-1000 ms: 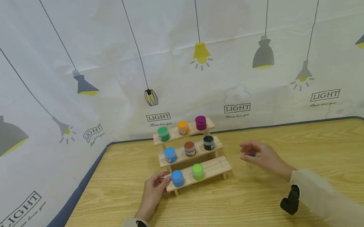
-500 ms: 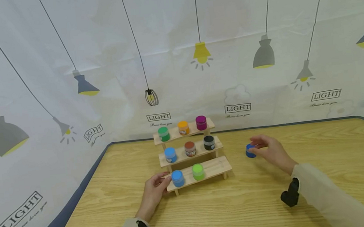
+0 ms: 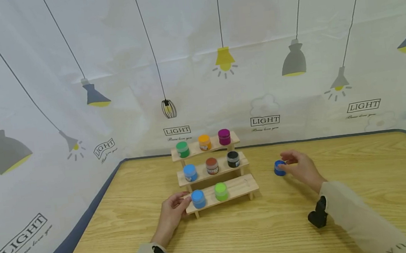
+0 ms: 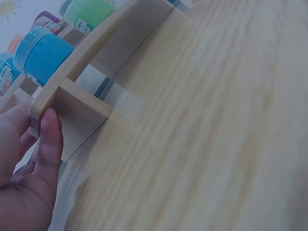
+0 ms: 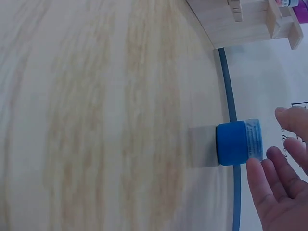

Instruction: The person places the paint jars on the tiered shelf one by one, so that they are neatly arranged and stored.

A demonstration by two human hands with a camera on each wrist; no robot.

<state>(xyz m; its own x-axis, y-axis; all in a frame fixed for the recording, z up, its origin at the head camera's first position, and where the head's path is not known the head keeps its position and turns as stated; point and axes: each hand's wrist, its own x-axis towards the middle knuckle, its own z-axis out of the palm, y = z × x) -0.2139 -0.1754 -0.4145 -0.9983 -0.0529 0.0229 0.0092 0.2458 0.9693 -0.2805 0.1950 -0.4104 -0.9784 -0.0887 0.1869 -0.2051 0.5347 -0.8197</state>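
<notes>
A three-step wooden display stand [image 3: 246, 183] holds several small paint jars. My left hand [image 3: 171, 212] grips the left end of its lowest step, thumb and fingers pinching the board in the left wrist view. On that step sit a light blue jar [image 3: 198, 199] and a lime green jar [image 3: 221, 191]; its right end is bare. Right of the stand, a dark blue paint jar [image 3: 278, 169] stands upright on the table. My right hand [image 3: 303, 170] is beside it with fingers spread around its lid; the right wrist view shows thumb and fingers apart near the jar's top.
The middle step carries a blue jar [image 3: 190, 172], a brown jar [image 3: 212, 166] and a black jar [image 3: 233, 159]. Green [image 3: 182, 149], orange and purple jars [image 3: 224, 137] line the top step. A lamp-printed white curtain [image 3: 199, 89] hangs behind the wooden table [image 3: 237, 238].
My right hand has moved slightly right and back; the dark blue jar, mostly hidden behind it earlier, now shows on the table. My left hand has stayed on the stand.
</notes>
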